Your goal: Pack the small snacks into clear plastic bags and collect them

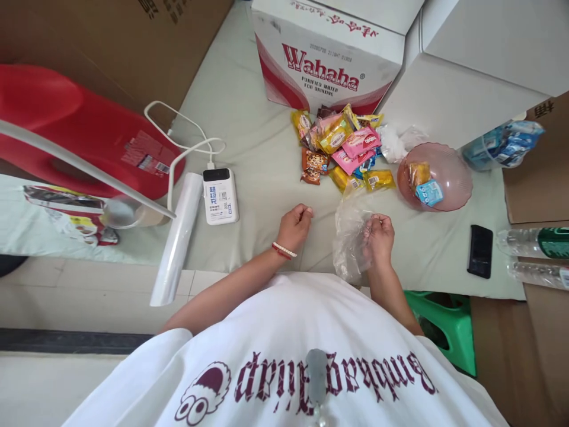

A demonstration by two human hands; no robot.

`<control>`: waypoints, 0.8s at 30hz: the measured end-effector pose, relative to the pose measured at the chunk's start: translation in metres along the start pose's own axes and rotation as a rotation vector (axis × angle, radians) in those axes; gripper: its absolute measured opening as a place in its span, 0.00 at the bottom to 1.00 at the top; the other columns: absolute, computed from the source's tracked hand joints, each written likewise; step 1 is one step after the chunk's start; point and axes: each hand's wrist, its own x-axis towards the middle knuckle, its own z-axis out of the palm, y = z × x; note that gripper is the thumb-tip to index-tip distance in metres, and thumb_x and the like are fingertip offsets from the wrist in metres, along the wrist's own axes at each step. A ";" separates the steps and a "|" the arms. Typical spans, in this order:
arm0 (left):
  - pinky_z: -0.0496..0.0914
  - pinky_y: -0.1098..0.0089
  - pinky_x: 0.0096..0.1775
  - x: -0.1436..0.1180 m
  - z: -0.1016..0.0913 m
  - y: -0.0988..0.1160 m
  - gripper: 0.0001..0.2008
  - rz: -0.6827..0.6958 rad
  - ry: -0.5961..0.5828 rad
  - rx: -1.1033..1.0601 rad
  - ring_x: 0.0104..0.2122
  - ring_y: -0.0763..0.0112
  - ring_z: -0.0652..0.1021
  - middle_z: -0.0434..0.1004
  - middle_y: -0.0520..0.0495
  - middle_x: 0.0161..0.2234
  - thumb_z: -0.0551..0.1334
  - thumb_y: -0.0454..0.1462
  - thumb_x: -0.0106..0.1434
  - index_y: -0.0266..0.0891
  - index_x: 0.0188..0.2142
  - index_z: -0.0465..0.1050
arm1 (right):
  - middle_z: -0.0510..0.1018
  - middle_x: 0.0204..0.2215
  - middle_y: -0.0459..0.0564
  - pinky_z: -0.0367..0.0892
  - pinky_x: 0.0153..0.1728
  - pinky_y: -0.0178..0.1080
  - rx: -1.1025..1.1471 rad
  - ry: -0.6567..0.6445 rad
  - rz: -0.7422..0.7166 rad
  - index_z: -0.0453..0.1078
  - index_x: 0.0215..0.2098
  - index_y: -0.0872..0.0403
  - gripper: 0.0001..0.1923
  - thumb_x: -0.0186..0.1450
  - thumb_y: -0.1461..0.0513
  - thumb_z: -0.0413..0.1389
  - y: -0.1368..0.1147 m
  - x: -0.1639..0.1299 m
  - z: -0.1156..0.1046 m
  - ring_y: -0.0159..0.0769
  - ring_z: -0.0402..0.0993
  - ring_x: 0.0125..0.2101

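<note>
My right hand [381, 238] is closed on the edge of a clear plastic bag [351, 237], which hangs crumpled to its left. With its fingers curled in, my left hand [294, 227] rests near the table's front edge, a bracelet at the wrist; whether anything is inside is hidden. Beyond both hands lies a pile of wrapped snacks [335, 139] in yellow, pink, brown and blue packets. To the right of the pile, a pink translucent bowl [457, 178] holds a blue packet [429, 193] and a yellow-brown one [418, 174].
A Wahaha water carton [329, 71] stands behind the pile. On the left are a power bank [221, 204] with a white cable, a plastic film roll [178, 243] and a red container [89, 130]. A phone [480, 251], water bottles [533, 243] and a cup of blue packets [500, 145] are right.
</note>
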 end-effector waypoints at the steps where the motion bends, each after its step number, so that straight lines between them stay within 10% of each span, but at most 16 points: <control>1: 0.60 0.72 0.27 -0.002 -0.002 0.001 0.16 0.022 0.023 0.003 0.21 0.74 0.64 0.63 0.56 0.19 0.56 0.48 0.69 0.42 0.28 0.65 | 0.65 0.23 0.36 0.49 0.17 0.32 0.002 -0.018 -0.006 0.60 0.36 0.48 0.16 0.62 0.51 0.61 0.001 -0.001 0.001 0.25 0.56 0.16; 15: 0.72 0.67 0.36 -0.009 0.039 -0.003 0.13 -0.046 -0.198 -0.029 0.30 0.66 0.80 0.81 0.48 0.27 0.66 0.46 0.61 0.38 0.36 0.82 | 0.64 0.23 0.37 0.54 0.18 0.34 -0.013 -0.060 -0.131 0.58 0.37 0.47 0.18 0.66 0.46 0.58 0.008 -0.023 0.022 0.27 0.57 0.18; 24: 0.70 0.68 0.33 -0.007 -0.004 -0.012 0.16 -0.092 -0.006 -0.187 0.26 0.72 0.75 0.83 0.47 0.33 0.63 0.49 0.61 0.38 0.35 0.78 | 0.65 0.24 0.37 0.53 0.20 0.34 -0.048 0.028 -0.143 0.59 0.35 0.48 0.14 0.64 0.51 0.58 0.009 -0.004 -0.005 0.27 0.58 0.19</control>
